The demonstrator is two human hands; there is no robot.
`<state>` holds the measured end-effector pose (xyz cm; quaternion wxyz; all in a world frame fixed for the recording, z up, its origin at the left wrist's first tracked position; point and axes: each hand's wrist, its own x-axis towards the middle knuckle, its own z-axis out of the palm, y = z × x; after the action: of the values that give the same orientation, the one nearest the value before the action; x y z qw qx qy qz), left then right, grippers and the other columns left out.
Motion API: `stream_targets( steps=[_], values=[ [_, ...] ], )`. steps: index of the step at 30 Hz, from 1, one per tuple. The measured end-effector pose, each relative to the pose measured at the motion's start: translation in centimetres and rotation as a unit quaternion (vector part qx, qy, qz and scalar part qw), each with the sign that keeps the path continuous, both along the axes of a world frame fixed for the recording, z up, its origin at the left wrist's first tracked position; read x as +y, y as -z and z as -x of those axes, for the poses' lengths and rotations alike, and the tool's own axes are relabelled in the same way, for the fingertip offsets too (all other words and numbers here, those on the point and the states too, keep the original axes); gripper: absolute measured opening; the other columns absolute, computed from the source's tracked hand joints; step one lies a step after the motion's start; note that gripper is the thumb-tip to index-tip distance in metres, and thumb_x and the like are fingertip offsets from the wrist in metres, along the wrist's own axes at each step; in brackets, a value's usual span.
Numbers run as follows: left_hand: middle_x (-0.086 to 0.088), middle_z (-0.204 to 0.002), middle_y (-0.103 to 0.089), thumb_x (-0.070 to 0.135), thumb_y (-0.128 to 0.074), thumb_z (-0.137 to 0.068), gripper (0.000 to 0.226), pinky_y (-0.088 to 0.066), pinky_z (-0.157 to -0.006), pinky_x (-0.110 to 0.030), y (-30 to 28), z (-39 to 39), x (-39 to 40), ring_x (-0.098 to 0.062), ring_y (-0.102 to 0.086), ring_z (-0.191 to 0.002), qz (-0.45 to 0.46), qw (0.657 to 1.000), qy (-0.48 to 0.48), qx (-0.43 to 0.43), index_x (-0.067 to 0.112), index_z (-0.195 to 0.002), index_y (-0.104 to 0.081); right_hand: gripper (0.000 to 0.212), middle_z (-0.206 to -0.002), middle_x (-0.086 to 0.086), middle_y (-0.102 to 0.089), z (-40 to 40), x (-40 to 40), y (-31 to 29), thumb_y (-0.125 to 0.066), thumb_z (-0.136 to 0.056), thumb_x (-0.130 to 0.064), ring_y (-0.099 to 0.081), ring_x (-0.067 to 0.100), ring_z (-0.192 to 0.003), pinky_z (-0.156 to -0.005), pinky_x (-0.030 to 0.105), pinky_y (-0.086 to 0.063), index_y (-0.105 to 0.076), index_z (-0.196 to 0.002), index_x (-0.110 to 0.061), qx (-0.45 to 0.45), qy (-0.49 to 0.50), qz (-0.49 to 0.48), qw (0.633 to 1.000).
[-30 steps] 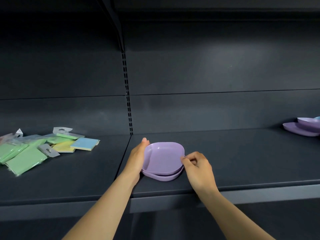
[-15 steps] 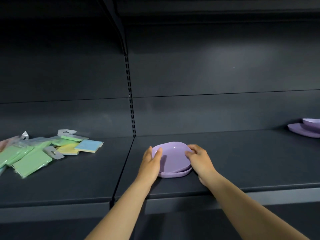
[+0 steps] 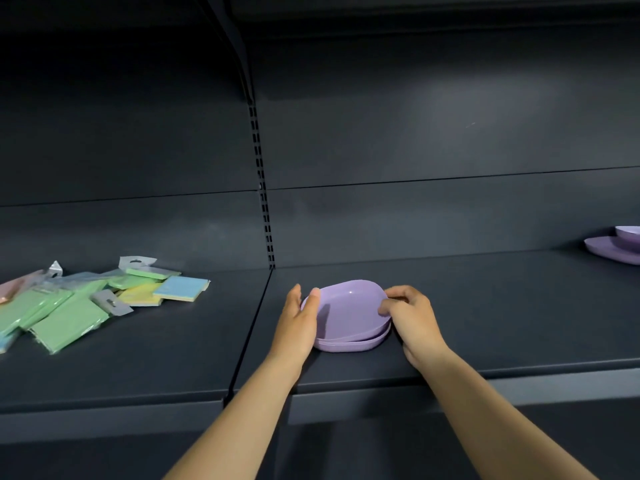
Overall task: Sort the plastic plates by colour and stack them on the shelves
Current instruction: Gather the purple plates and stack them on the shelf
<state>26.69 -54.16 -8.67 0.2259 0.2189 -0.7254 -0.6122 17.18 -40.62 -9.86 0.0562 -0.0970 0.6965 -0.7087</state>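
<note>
A small stack of purple plastic plates (image 3: pixel 349 315) rests on the dark shelf (image 3: pixel 485 323), near its left end. My left hand (image 3: pixel 298 322) grips the stack's left rim, with the thumb over the edge. My right hand (image 3: pixel 412 317) holds the right rim with curled fingers. The top plate sits slightly tilted on the ones below. More purple plates (image 3: pixel 616 244) lie at the far right of the same shelf, cut off by the frame edge.
A loose pile of packaged sponges or cloths (image 3: pixel 79 303) in green, yellow, blue and pink lies on the neighbouring shelf to the left. A slotted upright (image 3: pixel 265 209) divides the two bays. Another shelf overhangs above.
Both hands have pushed the purple stack a little further back on the shelf and closed tighter on its rims. The view has shifted slightly.
</note>
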Motion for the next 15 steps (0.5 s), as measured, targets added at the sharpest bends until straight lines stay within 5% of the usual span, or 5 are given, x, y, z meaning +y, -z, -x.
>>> stream_targets(
  steps=[3,6,9,15],
  values=[
    [0.014,-0.154,-0.024,0.043,-0.038,-0.098,0.056,-0.021,-0.106,-0.027,-0.2,-0.1,0.1,-0.010,-0.025,-0.141,-0.001,1.000,0.010,-0.001,0.029,-0.150,-0.022,0.003,-0.083,0.003,-0.062,0.2,0.0,0.1,-0.059,-0.079,-0.007,-0.056,0.019,-0.083,-0.082,0.034,-0.045,-0.060,-0.077,-0.008,0.002,0.006,0.012,1.000],
    [0.014,-0.154,-0.024,0.043,-0.036,-0.099,0.054,-0.020,-0.109,-0.028,-0.3,-0.1,0.0,-0.009,-0.024,-0.141,-0.011,1.000,0.008,0.002,0.030,-0.150,-0.021,0.024,-0.065,0.002,-0.049,0.4,-0.1,0.4,-0.063,-0.079,-0.017,-0.043,0.022,-0.070,-0.071,0.036,-0.039,-0.048,-0.060,-0.014,-0.005,0.009,0.025,1.000],
    [0.013,-0.153,-0.026,0.042,-0.036,-0.099,0.052,-0.021,-0.107,-0.028,-0.2,0.0,-0.2,-0.010,-0.026,-0.140,-0.018,1.000,-0.001,0.005,0.031,-0.149,-0.024,0.032,-0.057,-0.001,-0.038,0.7,-0.1,0.6,-0.059,-0.077,-0.008,-0.035,0.020,-0.067,-0.066,0.033,-0.031,-0.039,-0.054,-0.016,-0.001,0.005,0.009,1.000],
    [0.011,-0.151,-0.031,0.040,-0.041,-0.098,0.053,-0.024,-0.097,-0.025,0.3,0.3,-0.4,-0.012,-0.032,-0.137,0.002,1.000,0.009,-0.011,0.030,-0.148,-0.027,0.024,-0.075,0.010,-0.057,1.1,-0.1,0.7,-0.058,-0.073,0.008,-0.052,0.024,-0.076,-0.077,0.036,-0.045,-0.049,-0.059,-0.010,0.011,-0.016,-0.035,0.999]
  ],
)
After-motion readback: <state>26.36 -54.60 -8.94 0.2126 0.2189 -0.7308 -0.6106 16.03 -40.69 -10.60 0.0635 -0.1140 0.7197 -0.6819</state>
